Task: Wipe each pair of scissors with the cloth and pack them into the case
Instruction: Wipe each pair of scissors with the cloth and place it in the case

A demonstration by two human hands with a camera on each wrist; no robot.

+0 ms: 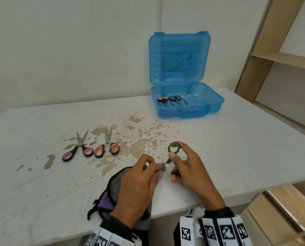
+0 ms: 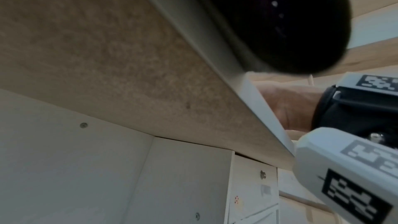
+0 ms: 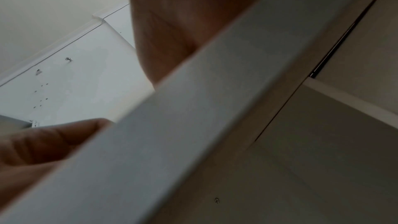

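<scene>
In the head view my right hand [image 1: 179, 164] grips green-handled scissors [image 1: 174, 147] by the handles near the table's front edge. My left hand [image 1: 148, 170] pinches a grey and purple cloth [image 1: 110, 190] round the blades, which are hidden under it. Pink-handled scissors [image 1: 78, 150] and orange-handled scissors [image 1: 107, 147] lie on the table to the left. The blue case [image 1: 187, 103] stands with its lid up at the back, with two pairs of scissors [image 1: 171, 100] inside. Both wrist views look up from below the table edge [image 3: 193, 117] and show no scissors.
Brown stains [image 1: 139, 139] cover the middle of the white table [image 1: 41, 183]. A wooden shelf unit [image 1: 281, 55] stands at the right, beyond the table's right edge. A wall rises behind the table.
</scene>
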